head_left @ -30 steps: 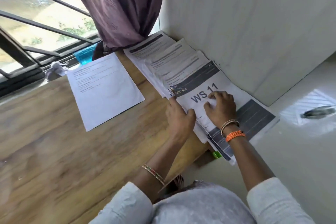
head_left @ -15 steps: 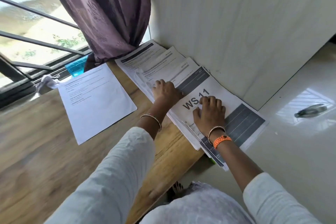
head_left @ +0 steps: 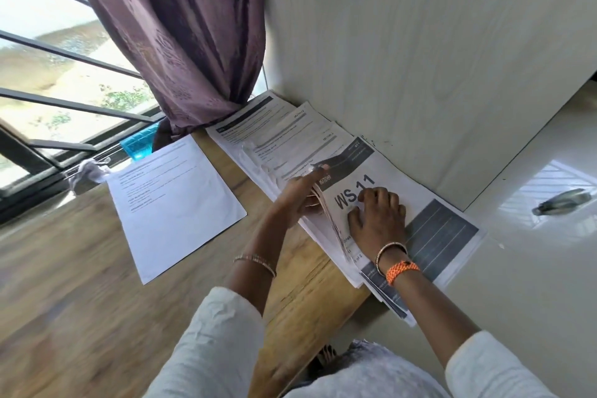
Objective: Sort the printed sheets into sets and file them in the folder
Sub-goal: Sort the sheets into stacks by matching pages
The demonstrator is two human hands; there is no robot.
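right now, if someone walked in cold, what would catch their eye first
The bold "WS 11" sheet tops a stack along the wall, right hand pressing flat on it while the left hand lifts its left edge. A lone printed sheet lies apart on the wooden table, under a purple curtain by the window.

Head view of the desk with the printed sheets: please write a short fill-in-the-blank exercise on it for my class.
1. The large print on the top sheet of the stack reads WS ____.
2. The right hand lies on that sheet, while the ____ hand lifts the stack's edge.
3. The curtain by the window is ____ in colour.
4. A single sheet lies apart on the ____ desk.

Missing words: 11; left; purple; wooden
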